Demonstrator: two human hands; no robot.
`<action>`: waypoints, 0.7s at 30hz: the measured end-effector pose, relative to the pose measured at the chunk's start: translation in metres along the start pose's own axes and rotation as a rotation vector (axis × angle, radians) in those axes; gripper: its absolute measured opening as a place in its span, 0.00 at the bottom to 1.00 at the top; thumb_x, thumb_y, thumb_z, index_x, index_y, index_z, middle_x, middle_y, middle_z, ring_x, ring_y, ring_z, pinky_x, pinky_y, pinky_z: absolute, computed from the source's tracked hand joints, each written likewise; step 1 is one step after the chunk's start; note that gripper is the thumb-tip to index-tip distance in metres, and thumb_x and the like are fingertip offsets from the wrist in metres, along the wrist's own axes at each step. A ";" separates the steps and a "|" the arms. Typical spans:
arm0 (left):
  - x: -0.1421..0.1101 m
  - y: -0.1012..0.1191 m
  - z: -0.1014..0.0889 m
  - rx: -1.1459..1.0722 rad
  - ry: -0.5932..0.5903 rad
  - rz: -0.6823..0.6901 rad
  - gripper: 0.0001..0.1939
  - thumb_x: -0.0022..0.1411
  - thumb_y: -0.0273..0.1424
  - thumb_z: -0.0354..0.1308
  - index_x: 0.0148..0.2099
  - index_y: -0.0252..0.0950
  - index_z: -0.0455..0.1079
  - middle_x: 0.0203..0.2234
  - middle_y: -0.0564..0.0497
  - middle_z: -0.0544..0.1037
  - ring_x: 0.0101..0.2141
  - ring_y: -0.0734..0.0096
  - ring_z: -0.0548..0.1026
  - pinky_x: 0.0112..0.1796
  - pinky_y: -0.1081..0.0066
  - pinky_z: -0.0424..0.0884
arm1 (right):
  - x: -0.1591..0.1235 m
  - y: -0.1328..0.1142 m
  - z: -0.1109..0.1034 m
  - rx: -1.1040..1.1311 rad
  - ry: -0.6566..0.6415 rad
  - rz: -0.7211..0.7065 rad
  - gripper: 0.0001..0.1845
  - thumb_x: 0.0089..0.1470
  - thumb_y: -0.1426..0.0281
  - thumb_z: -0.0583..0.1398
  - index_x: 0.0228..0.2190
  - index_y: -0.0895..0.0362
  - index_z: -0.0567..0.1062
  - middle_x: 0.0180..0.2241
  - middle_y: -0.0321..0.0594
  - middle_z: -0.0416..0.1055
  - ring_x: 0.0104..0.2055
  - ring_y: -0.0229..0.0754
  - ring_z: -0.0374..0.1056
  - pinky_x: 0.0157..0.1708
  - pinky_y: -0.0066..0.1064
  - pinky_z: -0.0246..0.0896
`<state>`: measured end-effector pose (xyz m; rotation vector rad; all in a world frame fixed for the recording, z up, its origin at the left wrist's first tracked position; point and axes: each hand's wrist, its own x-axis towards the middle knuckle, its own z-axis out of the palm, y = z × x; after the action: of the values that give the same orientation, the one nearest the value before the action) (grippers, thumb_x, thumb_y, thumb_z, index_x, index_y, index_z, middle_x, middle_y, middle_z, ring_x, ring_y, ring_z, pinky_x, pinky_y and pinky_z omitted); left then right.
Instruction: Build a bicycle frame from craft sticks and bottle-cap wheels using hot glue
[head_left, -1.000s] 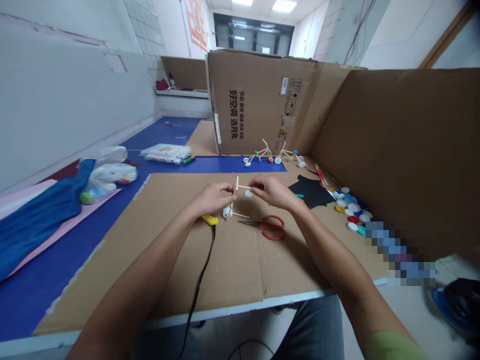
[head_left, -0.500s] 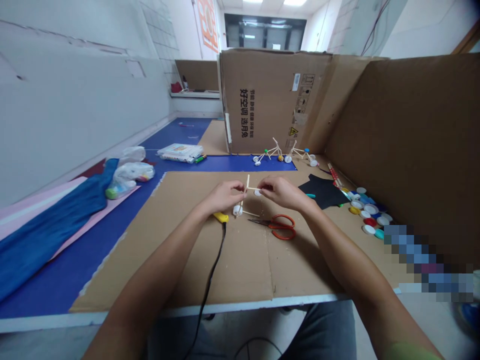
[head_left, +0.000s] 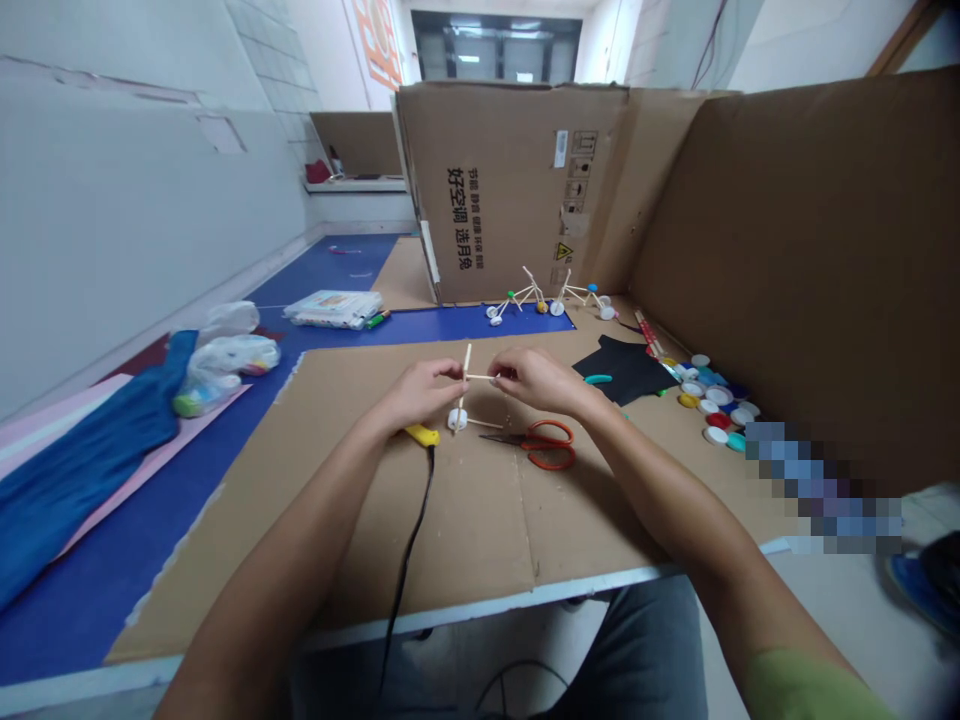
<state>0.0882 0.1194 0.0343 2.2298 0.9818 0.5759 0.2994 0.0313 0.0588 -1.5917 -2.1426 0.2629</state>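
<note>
My left hand (head_left: 420, 392) pinches a small frame of thin wooden sticks (head_left: 463, 385) that stands on a white bottle cap (head_left: 456, 421) on the cardboard sheet (head_left: 465, 510). A short cross stick runs from that frame to my right hand (head_left: 529, 377), whose fingers pinch its other end. Both hands hover just above the cardboard, a few centimetres apart. Beneath my left hand lies a yellow-tipped glue gun (head_left: 421, 435) with a black cable (head_left: 401, 575) trailing toward me.
Red-handled scissors (head_left: 541, 444) lie right of the frame. Two finished stick models (head_left: 547, 296) stand by the large cardboard box (head_left: 517, 190). Several coloured bottle caps (head_left: 712, 400) and black paper (head_left: 619, 367) sit on the right. Plastic bags (head_left: 221, 355) and blue cloth (head_left: 82, 450) lie left.
Only the camera has swung slightly. Both hands keep the same pinch on the stick frame and the cross stick.
</note>
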 end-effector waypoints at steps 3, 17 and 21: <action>0.001 0.001 -0.001 0.012 0.004 0.013 0.15 0.56 0.42 0.59 0.38 0.37 0.76 0.33 0.50 0.80 0.35 0.64 0.75 0.40 0.67 0.72 | 0.000 -0.001 -0.001 0.005 -0.001 0.004 0.09 0.60 0.75 0.59 0.37 0.59 0.80 0.34 0.42 0.76 0.33 0.38 0.64 0.34 0.29 0.51; 0.002 -0.002 -0.001 -0.044 0.012 0.050 0.12 0.56 0.40 0.60 0.37 0.37 0.76 0.32 0.50 0.80 0.37 0.63 0.76 0.42 0.65 0.72 | 0.002 0.004 0.003 0.026 0.022 -0.011 0.09 0.58 0.77 0.59 0.37 0.58 0.80 0.32 0.40 0.77 0.33 0.38 0.65 0.34 0.29 0.51; 0.005 -0.005 -0.001 -0.055 0.004 0.084 0.13 0.56 0.41 0.59 0.37 0.37 0.75 0.36 0.49 0.81 0.40 0.62 0.77 0.47 0.64 0.71 | 0.002 0.003 0.003 0.019 0.018 -0.006 0.09 0.58 0.77 0.59 0.36 0.58 0.80 0.32 0.40 0.77 0.31 0.37 0.64 0.33 0.28 0.51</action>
<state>0.0884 0.1261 0.0321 2.2303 0.8674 0.6366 0.3006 0.0346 0.0554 -1.5714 -2.1247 0.2648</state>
